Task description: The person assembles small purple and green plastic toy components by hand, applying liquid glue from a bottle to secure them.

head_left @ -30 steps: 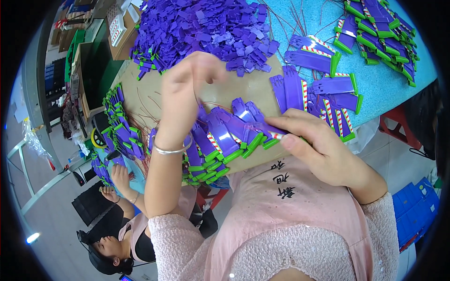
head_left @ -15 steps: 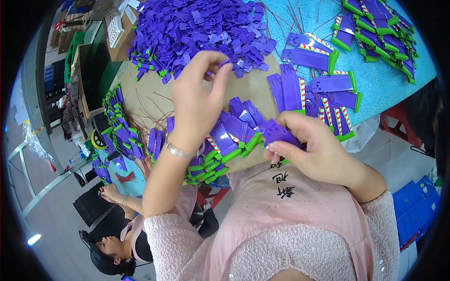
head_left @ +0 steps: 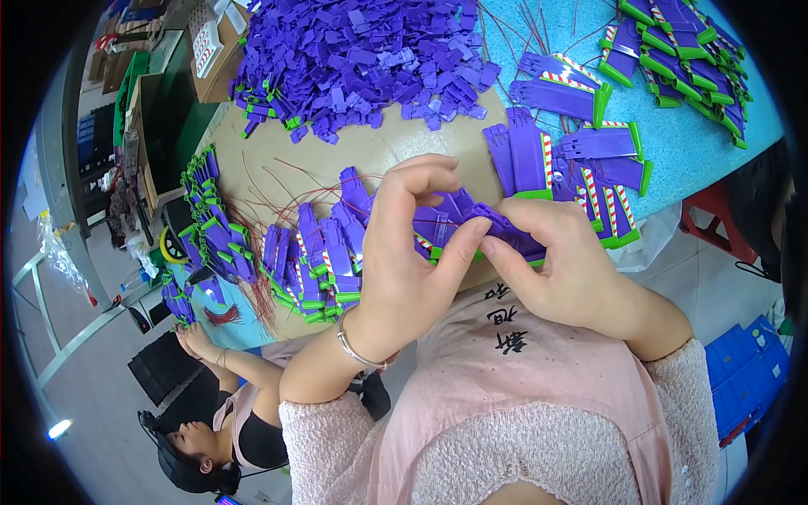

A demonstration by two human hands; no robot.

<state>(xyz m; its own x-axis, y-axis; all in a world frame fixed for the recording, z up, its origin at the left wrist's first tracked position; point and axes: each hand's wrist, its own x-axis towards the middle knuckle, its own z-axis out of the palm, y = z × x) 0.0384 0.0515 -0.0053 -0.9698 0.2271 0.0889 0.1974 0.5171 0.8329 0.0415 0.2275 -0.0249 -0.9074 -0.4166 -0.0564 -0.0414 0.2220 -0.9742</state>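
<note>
Right hand (head_left: 564,252) closed on a purple piece (head_left: 515,238), its thumb on the near side and its fingers behind, in front of the loose heap (head_left: 362,67) that I use as my landmark from this end of the feed. I judge the pinch a steadying one: the piece's left end sits clear of the palm, so it can be reached from the other side. Left hand (head_left: 400,244) arches in there, thumb tip at that end and fingers curled. From my monitor I cannot tell whether it grips anything, though a thin red wire (head_left: 433,222) runs between it and the piece.

In front of the heap, slightly to its left, I see a row of purple-and-green pieces (head_left: 332,248) overlapping on the tan mat (head_left: 412,143), probably lapped to save room within easy reach. Red wires (head_left: 282,185) trail between that row and the heap. To the heap's right, a fanned group (head_left: 606,156) with striped strips lies on the blue table (head_left: 673,147), with a thicker stack (head_left: 686,63) beyond, apparently set apart from the loose parts. Left of the heap, another cluster (head_left: 210,223) lies bunched together.
</note>
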